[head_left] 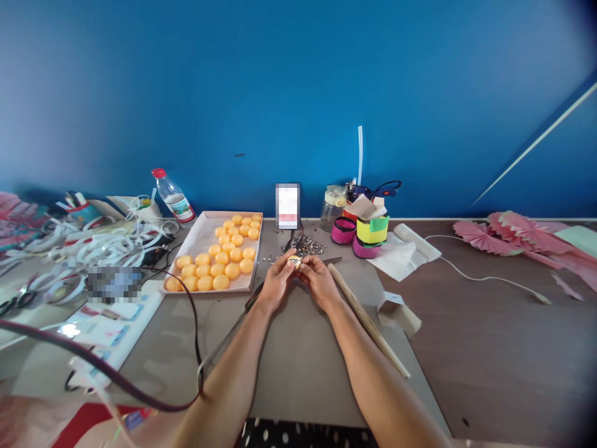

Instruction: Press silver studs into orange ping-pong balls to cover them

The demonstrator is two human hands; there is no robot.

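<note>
A small orange ball [294, 259] with shiny bits along its visible side sits between my hands in the middle of the table. My left hand [278, 278] pinches it from the left, thumb and fingers closed on it. From the right, the fingers of my right hand [318, 280] close on the same ball. Just beyond my fingertips lies a loose pile of small shiny metal pieces [310, 245]. To the left, a shallow white tray [196, 239] holds several similar orange balls in uneven rows.
A phone [288, 206] with a blurred screen leans on the blue wall. Right of my hands lie a wooden stick [368, 320] and a dark blade [333, 260]. A glass jar [332, 208] and a bottle [175, 199] stand behind. Cables [116, 376] and white strips crowd the left.
</note>
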